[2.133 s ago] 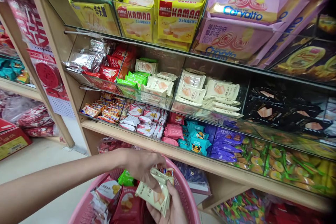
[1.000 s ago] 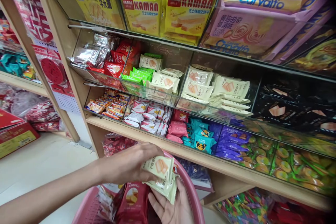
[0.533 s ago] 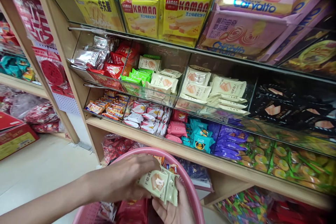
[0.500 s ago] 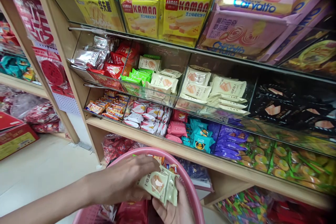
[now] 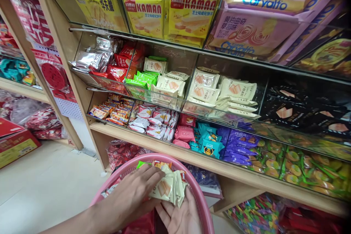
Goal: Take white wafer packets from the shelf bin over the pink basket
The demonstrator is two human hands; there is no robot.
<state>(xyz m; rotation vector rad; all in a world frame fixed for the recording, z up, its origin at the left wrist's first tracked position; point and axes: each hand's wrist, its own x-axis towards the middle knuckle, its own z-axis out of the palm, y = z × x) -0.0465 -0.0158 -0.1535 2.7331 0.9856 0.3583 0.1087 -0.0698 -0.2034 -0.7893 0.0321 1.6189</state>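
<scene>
At the bottom centre of the frame, the left hand [image 5: 137, 195] pinches a fanned stack of cream wafer packets [image 5: 168, 188] resting on the upturned, spread right hand [image 5: 179, 219], over the pink basket [image 5: 201, 204] so strays drop inside.

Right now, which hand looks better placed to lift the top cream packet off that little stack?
Probably the left hand: its fingers already rest on the cream packets, while the right hand lies palm up beneath them, over the pink basket.
</scene>
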